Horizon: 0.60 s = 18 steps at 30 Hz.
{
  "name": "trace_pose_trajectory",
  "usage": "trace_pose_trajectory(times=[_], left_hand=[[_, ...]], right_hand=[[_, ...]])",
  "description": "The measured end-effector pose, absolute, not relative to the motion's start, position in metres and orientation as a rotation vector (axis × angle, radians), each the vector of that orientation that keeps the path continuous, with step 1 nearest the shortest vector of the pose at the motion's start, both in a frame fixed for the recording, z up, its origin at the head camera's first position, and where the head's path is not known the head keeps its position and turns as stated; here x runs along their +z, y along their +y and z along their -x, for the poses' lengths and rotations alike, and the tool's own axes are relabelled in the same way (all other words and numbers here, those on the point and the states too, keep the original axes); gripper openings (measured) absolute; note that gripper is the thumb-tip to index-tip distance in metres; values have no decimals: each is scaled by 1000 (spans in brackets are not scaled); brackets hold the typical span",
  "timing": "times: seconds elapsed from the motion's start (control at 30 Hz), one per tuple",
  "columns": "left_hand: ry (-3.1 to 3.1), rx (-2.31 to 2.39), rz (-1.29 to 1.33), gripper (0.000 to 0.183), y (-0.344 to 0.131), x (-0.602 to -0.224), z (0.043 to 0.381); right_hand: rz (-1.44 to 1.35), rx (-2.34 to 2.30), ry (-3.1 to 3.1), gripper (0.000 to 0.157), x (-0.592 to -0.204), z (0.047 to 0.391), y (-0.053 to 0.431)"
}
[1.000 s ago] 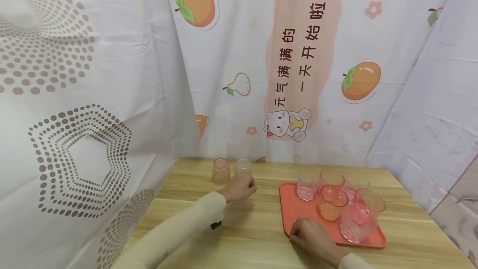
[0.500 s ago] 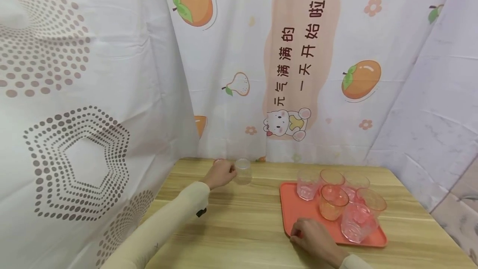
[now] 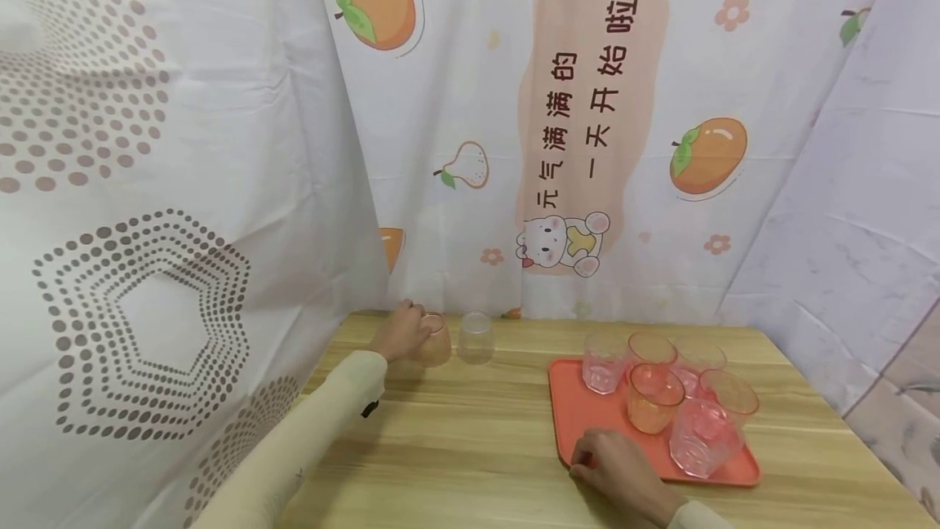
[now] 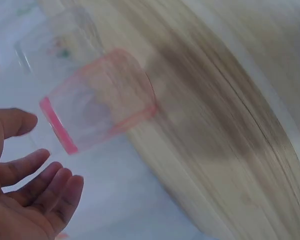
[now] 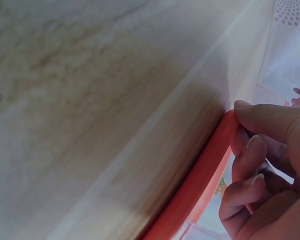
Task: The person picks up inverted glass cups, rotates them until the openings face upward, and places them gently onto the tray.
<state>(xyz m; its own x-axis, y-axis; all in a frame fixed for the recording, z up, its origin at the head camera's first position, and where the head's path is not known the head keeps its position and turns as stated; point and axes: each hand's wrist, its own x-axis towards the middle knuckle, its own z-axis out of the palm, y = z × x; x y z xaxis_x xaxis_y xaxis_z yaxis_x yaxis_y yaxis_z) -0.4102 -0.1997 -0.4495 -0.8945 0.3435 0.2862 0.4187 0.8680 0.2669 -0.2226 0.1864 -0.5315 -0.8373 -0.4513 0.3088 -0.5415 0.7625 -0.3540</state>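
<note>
My left hand (image 3: 400, 333) is just left of an orange-pink tumbler (image 3: 436, 345) at the table's back left. In the left wrist view the fingers (image 4: 55, 192) are loosely bent and spread, with a gap between them and the tumbler (image 4: 97, 102). That tumbler stands upside down, its narrow base uppermost. Right beside it is a clear tumbler (image 3: 476, 341), also upside down. At the near left corner of a red tray (image 3: 576, 398), my right hand (image 3: 620, 468) pinches the rim between thumb and curled fingers, as the right wrist view shows.
Several clear, pink and orange tumblers crowd the tray, among them an orange one (image 3: 654, 411) and a faceted pinkish one (image 3: 701, 443). Printed curtains (image 3: 455, 104) close off the back and left of the wooden table (image 3: 455, 447).
My left hand has moved left from in front of the clear tumbler, across the orange-pink one, to its far left side. The right hand stays at the tray corner.
</note>
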Motion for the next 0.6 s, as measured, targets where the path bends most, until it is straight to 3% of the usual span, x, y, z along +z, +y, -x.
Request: trace_pose_trajectory(times=[0.47,0.6], left_hand=[[-2841,-601,497,55,-222,-461,424],[-2867,-651,495,56,-221,-462,426]], right_hand=[[-761,697,-2775,21,-533,224,186],[-770,707,-2780,20,-533,226,187]])
